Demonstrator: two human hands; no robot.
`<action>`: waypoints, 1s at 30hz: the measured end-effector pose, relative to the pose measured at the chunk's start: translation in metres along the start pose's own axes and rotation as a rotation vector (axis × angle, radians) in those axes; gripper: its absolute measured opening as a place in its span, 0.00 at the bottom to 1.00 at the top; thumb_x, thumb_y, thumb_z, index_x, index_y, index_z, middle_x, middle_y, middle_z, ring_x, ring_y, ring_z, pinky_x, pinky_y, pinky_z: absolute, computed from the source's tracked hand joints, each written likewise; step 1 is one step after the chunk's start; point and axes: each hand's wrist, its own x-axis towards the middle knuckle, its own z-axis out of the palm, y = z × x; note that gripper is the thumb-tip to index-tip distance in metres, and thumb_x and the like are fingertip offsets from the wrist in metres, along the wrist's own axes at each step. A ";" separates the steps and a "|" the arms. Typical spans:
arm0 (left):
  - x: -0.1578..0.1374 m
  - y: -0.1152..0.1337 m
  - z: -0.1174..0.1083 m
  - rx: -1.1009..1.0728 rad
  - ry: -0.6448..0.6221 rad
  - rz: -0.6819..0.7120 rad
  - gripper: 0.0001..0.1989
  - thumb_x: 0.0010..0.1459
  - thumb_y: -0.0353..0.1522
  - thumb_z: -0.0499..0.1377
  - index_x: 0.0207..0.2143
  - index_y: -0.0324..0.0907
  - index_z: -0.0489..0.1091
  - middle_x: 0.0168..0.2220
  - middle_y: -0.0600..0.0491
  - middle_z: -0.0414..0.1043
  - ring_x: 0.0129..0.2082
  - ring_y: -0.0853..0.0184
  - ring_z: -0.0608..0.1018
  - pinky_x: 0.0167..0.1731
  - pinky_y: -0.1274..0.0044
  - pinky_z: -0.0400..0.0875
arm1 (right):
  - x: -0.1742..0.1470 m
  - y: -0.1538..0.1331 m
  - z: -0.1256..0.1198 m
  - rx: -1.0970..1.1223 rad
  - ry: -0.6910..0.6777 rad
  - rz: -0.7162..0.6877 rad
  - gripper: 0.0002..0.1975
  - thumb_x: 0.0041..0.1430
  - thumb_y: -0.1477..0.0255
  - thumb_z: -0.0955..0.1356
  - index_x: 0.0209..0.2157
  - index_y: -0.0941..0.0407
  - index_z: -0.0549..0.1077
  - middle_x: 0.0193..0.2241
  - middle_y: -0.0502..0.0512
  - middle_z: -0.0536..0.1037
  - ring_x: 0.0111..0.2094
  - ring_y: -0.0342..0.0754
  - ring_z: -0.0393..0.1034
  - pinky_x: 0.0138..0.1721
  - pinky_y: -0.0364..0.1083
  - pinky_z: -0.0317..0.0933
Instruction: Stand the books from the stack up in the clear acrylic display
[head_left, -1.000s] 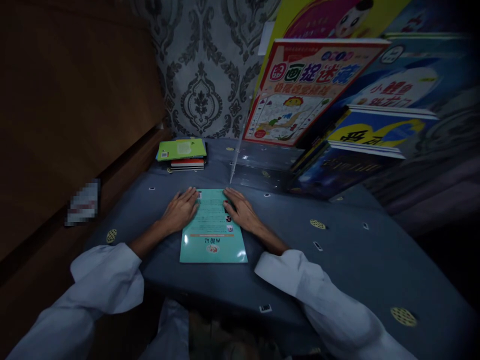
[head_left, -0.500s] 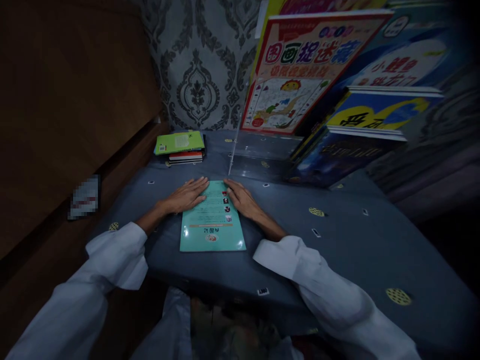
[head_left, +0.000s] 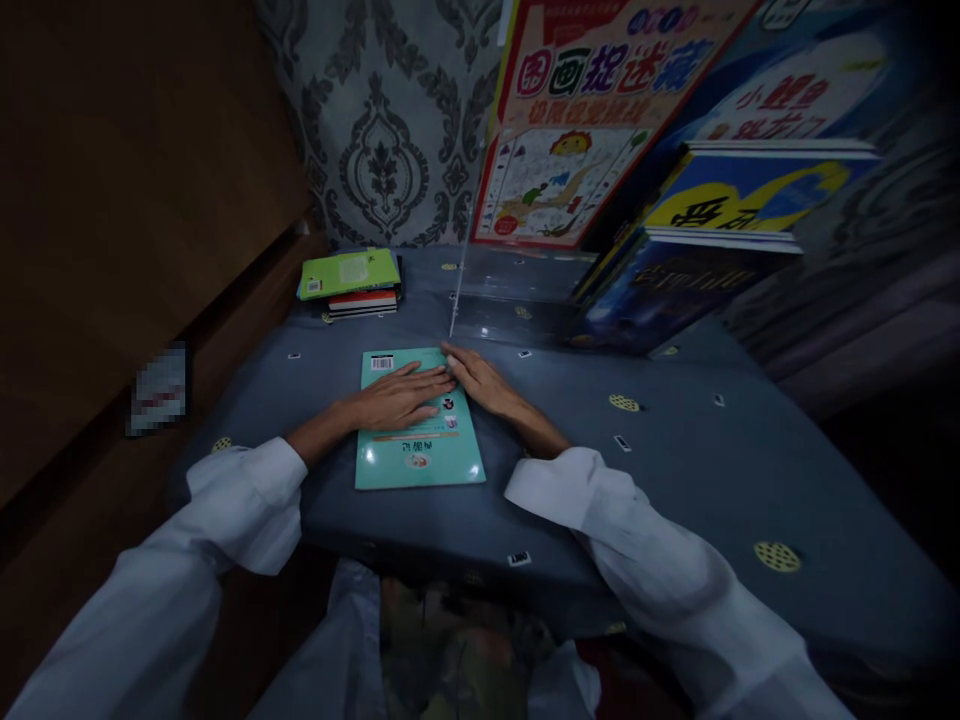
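A teal paperback book [head_left: 397, 468] lies closed and flat near the table's front edge, its back cover up with a barcode at the far left corner. The print on it is upside down to me. Across the cover's middle rests my left hand [head_left: 401, 393], flat, fingers stretched toward the right edge. Along the book's far right edge lies my right hand [head_left: 484, 385], its fingers extended and partly over the cover. The fingertips of both hands come close together there; whether they touch I cannot tell. Neither hand grips anything.
A small stack of books [head_left: 351, 275] with a green one on top sits at the back left. Clear acrylic stand [head_left: 510, 318] at the back right holds several upright books [head_left: 577, 190]. A wooden panel [head_left: 142, 200] borders the left; patterned cloth [head_left: 675, 470] covers the table.
My left hand has slid right, from the book's left edge onto its middle, uncovering the barcode. The right hand stays by the right edge. The whole view has shifted slightly.
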 end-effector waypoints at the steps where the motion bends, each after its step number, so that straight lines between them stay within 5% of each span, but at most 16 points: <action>1: 0.000 0.003 0.001 0.000 -0.002 0.012 0.28 0.72 0.43 0.42 0.70 0.43 0.49 0.71 0.48 0.46 0.72 0.63 0.48 0.68 0.64 0.36 | 0.000 0.000 0.000 -0.003 0.002 -0.005 0.32 0.70 0.52 0.52 0.63 0.55 0.65 0.62 0.60 0.69 0.64 0.54 0.61 0.65 0.59 0.54; 19: -0.032 0.085 0.010 -0.034 -0.067 0.179 0.25 0.72 0.39 0.46 0.69 0.49 0.51 0.70 0.55 0.50 0.71 0.65 0.50 0.69 0.66 0.36 | -0.003 -0.002 0.009 -0.207 -0.049 -0.049 0.32 0.69 0.54 0.56 0.65 0.58 0.62 0.65 0.62 0.63 0.68 0.56 0.53 0.67 0.60 0.49; 24: -0.035 0.089 0.016 -0.017 0.000 0.173 0.24 0.71 0.31 0.46 0.68 0.50 0.53 0.68 0.55 0.55 0.70 0.67 0.54 0.69 0.66 0.43 | -0.012 -0.011 0.009 -0.367 -0.162 -0.052 0.31 0.71 0.58 0.54 0.68 0.60 0.54 0.70 0.65 0.51 0.71 0.56 0.41 0.68 0.62 0.43; 30: -0.038 0.090 0.026 0.055 0.129 0.199 0.21 0.69 0.28 0.48 0.62 0.45 0.63 0.63 0.49 0.65 0.66 0.63 0.64 0.65 0.67 0.58 | -0.043 -0.026 0.003 -0.384 -0.240 -0.138 0.31 0.71 0.58 0.54 0.69 0.57 0.50 0.70 0.64 0.49 0.71 0.56 0.38 0.68 0.64 0.40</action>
